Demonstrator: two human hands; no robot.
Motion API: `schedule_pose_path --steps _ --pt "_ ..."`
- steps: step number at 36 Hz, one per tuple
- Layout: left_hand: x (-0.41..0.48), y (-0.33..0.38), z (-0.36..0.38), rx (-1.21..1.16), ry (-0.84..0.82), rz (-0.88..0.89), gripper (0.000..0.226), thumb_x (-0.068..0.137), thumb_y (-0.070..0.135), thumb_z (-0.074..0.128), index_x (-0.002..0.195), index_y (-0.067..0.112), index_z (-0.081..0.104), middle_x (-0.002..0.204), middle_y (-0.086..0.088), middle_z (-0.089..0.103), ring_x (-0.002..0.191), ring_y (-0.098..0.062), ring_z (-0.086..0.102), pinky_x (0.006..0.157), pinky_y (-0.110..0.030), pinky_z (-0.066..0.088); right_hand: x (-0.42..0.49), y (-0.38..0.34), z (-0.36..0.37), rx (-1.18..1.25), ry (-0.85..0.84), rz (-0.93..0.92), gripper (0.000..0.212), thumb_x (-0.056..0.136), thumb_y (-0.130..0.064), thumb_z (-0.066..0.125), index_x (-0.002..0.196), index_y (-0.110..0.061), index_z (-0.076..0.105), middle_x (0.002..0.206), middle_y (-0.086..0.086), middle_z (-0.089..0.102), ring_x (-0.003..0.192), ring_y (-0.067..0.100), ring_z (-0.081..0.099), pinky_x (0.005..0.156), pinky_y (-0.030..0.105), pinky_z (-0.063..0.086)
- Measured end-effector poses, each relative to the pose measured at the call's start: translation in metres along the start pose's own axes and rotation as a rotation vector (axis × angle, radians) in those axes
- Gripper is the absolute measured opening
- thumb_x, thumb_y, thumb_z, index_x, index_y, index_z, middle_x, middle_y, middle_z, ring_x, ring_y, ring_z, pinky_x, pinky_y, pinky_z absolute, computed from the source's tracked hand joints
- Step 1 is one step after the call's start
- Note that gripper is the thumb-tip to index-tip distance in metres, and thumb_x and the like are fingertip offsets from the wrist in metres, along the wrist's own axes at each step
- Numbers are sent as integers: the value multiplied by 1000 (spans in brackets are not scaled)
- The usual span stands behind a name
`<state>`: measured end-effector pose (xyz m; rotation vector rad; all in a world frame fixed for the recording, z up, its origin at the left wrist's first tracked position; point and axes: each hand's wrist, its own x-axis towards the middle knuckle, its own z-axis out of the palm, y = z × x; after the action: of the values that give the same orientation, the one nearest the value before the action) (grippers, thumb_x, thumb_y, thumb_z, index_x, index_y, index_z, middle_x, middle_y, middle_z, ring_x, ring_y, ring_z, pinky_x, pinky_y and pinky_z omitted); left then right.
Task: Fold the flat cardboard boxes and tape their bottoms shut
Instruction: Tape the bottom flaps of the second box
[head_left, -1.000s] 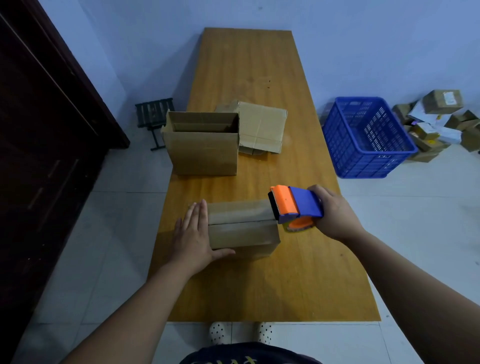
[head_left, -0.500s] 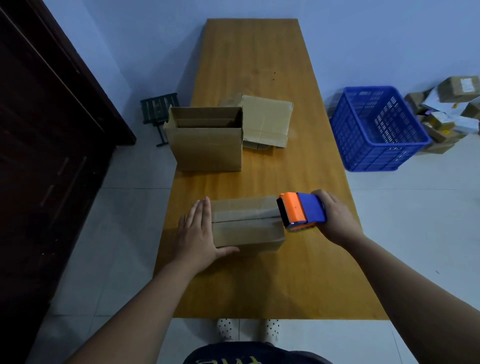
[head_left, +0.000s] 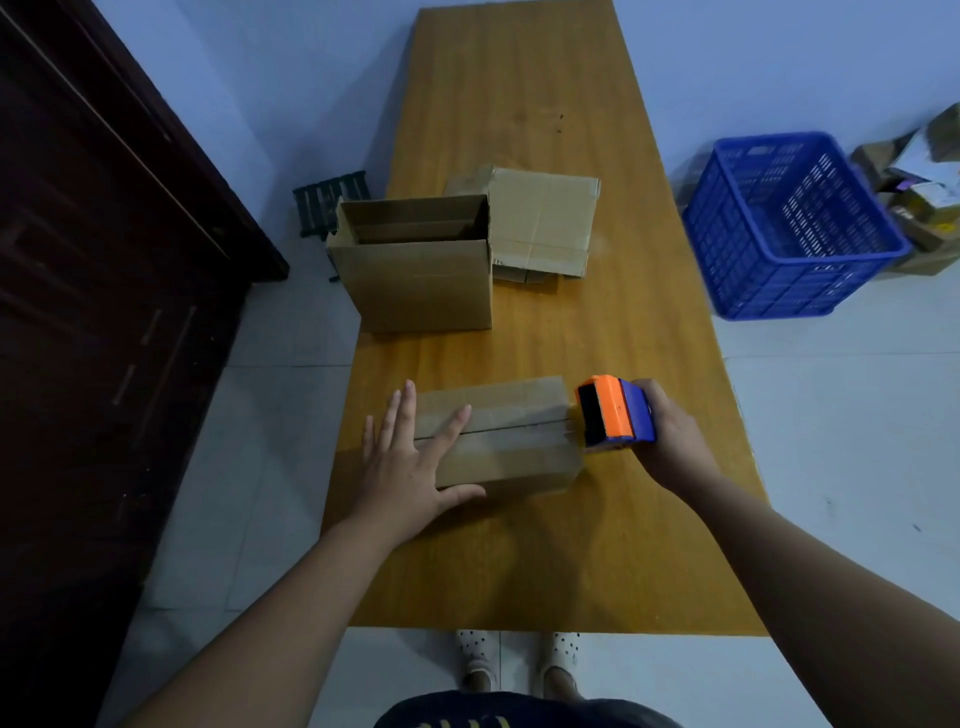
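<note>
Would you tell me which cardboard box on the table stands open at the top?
The tall box at the left edge, beyond the left hand; the near box is closed and the stack lies flat.

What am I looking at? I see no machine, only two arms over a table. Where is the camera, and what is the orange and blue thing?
There is no robot: a person works with bare hands. The one camera sits on their head, looking forward and down. The left hand lies flat, fingers straight, on a closed cardboard box on the wooden table. The right hand grips an orange and blue tape dispenser at that box's right end, by the seam between its flaps. Behind it are an open box and flat cardboard. A blue crate stands on the floor.
</note>
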<state>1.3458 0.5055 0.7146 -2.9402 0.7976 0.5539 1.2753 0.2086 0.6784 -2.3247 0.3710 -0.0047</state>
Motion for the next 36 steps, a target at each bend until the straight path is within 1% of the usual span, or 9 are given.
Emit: schedule_pose_path --steps 5,10,14,16,21,28,31,34,36 --pt "1 0 -4 96 -24 1 88 70 84 15 137 46 -29 142 -9 -45 137 -26 -34 113 -52 -14 -1 2 3 22 -10 28 31 89 -18 68 111 -19 47 83 -12 54 77 3 55 64 19 42" --pt "1 12 -9 197 -24 63 83 93 66 19 138 19 -33 152 -4 -35 139 -19 -30 113 -43 -17 2 -3 6 44 -3 30 37 87 -19 70 115 -20 46 90 -8 58 80 2 55 64 18 41" --pt "4 17 -10 60 -122 95 83 91 68 24 138 32 -35 146 1 -44 136 -22 -37 113 -49 -20 2 -10 11 66 6 -7 37 85 -20 71 114 -20 48 92 -11 55 82 -1 54 65 14 37" --pt "9 20 -13 -16 -108 136 74 91 67 22 141 41 -25 145 6 -43 135 -16 -36 109 -52 -22 2 -10 15 56 4 -35 39 84 -21 73 114 -19 49 99 -7 57 85 0 53 68 15 38" --pt "36 29 -20 -423 208 -37 55 100 47 21 152 29 13 160 7 1 147 -14 -4 117 -42 -10 2 -15 20 19 -56 -73 51 82 -24 74 125 -19 46 110 -6 53 96 5 52 75 13 39" --pt "57 19 -17 -147 90 -125 76 86 67 3 153 31 4 161 5 -1 147 -19 -5 116 -48 -9 1 -19 18 26 -147 14 53 82 -34 75 124 -22 44 105 -7 58 93 9 58 79 27 51" --pt "57 20 -17 -147 97 -126 69 92 63 10 152 30 7 161 5 3 147 -20 -2 116 -48 -8 3 -16 16 -17 -176 15 66 78 -44 76 130 -21 43 118 -5 56 110 12 53 91 30 47" --pt "57 18 -16 -147 111 -115 66 95 61 13 152 30 9 161 4 6 147 -20 -1 116 -48 -9 2 -21 12 -70 -160 -65 94 77 -43 77 150 -21 24 140 -5 41 128 12 39 105 32 38" --pt "57 19 -15 -154 122 -106 66 95 61 14 152 29 10 161 3 7 147 -20 -2 115 -47 -11 0 -29 10 -105 -162 -118 101 79 -35 77 153 -27 9 131 -12 37 119 5 40 99 28 39"
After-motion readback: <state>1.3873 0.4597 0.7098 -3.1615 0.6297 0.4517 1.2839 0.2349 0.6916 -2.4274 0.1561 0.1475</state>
